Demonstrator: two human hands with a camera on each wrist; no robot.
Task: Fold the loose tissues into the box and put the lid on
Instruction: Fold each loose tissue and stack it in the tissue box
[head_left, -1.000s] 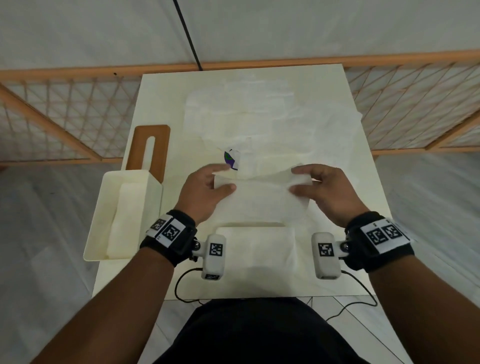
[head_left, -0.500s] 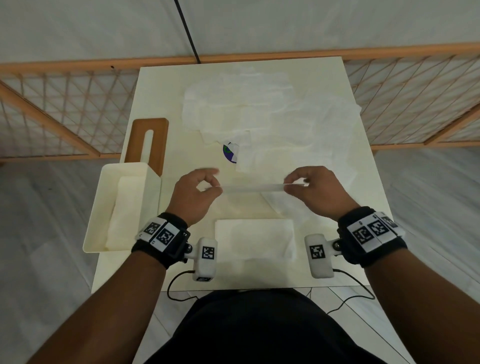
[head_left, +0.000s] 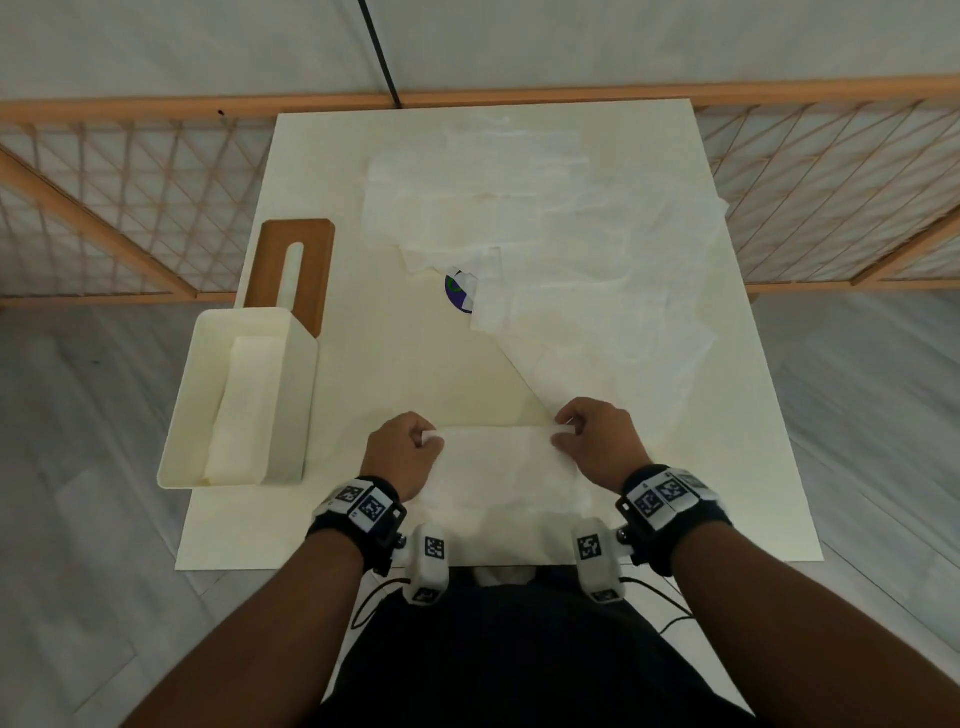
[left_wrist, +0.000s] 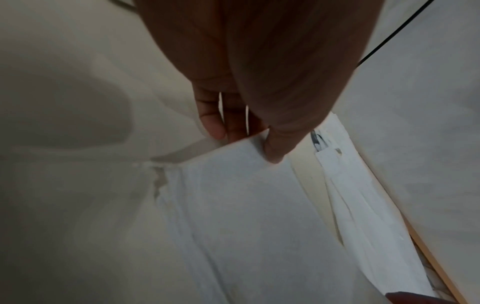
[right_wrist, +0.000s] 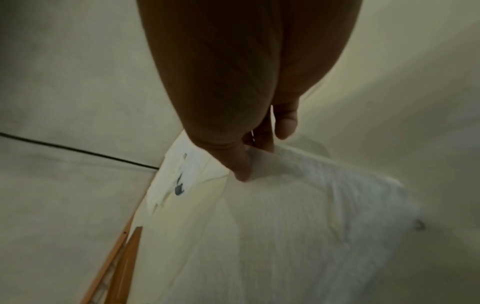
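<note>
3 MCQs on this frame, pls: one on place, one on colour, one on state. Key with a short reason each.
1. Where is the box?
A. on the table's left edge
B. at the table's far right corner
C. on the floor

2. What colour is the lid?
A. blue
B. brown
C. black

3. What are the hands doing?
A. both resting flat on the table
B. the left holds the lid, the right is idle
C. both pinch the tissue

Key:
1 A: the box sits at the left edge of the table, tissues already inside.
2 B: the slotted lid behind the box is brown.
3 C: the left hand and right hand each pinch a far corner of the tissue.
</note>
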